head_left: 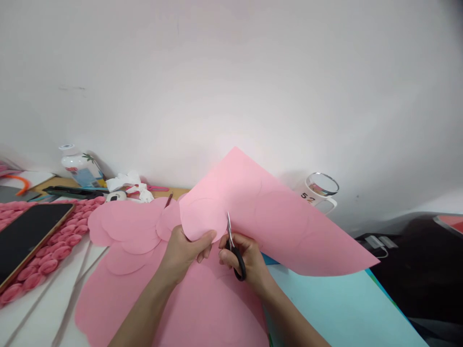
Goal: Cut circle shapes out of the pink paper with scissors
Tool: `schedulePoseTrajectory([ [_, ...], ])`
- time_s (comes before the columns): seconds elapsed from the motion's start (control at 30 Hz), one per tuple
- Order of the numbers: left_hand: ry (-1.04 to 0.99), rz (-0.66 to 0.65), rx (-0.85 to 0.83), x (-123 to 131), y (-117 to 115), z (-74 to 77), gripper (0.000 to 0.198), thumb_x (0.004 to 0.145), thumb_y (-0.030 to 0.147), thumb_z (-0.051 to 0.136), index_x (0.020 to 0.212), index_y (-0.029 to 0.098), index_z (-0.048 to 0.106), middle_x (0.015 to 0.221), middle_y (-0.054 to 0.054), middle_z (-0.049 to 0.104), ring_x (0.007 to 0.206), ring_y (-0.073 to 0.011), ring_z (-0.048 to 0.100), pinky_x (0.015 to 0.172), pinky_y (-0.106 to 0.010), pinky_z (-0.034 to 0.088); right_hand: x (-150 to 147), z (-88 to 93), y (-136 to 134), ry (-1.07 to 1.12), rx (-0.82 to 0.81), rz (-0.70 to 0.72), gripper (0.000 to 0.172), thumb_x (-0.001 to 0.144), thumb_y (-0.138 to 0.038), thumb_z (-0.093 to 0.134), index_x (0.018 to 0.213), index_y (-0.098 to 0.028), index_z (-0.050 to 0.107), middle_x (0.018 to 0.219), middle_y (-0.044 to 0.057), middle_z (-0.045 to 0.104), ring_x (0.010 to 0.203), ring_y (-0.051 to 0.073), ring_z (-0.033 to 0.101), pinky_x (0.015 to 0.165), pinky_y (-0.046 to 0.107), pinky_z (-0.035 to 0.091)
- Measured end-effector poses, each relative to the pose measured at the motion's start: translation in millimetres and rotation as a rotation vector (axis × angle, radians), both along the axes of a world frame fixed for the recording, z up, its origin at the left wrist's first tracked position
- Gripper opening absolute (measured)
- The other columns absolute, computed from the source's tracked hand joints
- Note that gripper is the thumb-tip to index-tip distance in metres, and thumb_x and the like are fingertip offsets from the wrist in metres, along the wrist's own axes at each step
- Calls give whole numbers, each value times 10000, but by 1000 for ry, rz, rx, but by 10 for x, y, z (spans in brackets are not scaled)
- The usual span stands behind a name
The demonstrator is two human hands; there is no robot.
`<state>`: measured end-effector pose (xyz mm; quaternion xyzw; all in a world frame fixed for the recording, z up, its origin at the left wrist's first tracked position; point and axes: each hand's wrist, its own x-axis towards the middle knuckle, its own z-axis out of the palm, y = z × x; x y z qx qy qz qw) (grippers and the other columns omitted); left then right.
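At the frame's centre, the left hand pinches a pink sheet by its rounded edge, while the right hand's fingers grasp black-handled scissors at the sheet. Rounded pink cutouts lie left of centre.

The raised pink sheet partly blocks the mug, leaving open air above.

Soft light makes the wall brightest above the left hand and the right hand, greyer out to the sides. The pink paper looks pale by the left hand. I see a faint shadow beside the bottle, left of the hands, and its words look fuzzy.
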<state>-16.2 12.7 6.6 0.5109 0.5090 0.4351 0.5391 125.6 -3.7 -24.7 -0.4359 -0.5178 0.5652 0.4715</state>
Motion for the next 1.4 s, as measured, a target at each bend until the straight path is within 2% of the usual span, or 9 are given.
schedulePoseTrajectory([
  [0.27,-6,-5,12,-1,14,-14,363,687,241,580,367,171,425,340,42,422,347,-67,371,390,-221,288,18,-28,7,4,28,15,119,682,-218,608,625,-167,517,487,-54,461,436,72,372,421,194,299],
  [0.63,-26,-5,-9,-4,8,14,352,678,252,582,373,175,424,343,42,415,351,-67,356,394,-227,279,28,-9,-7,-5,4,12,143,672,-234,621,608,-165,513,474,-52,470,421,68,371,400,187,300],
  [1.17,-42,-14,4,-2,15,5,338,699,235,566,402,175,416,378,42,431,392,-79,365,434,-237,305,14,3,-20,-3,-28,-6,90,644,-208,597,610,-164,526,437,-61,466,390,65,377,385,183,292],
  [1.27,-71,-28,13,-6,25,-7,290,714,221,561,447,156,470,406,29,485,392,-79,395,455,-241,333,11,16,-25,-8,-42,-16,123,637,-221,611,584,-162,518,431,-60,462,385,61,367,380,182,282],
  [1.4,-210,-93,-33,-5,29,-25,205,735,271,573,595,122,573,490,-31,600,416,-116,492,453,-261,384,4,-11,-18,7,-44,-9,156,633,-258,644,587,-162,530,421,-61,453,380,66,371,381,190,285],
])
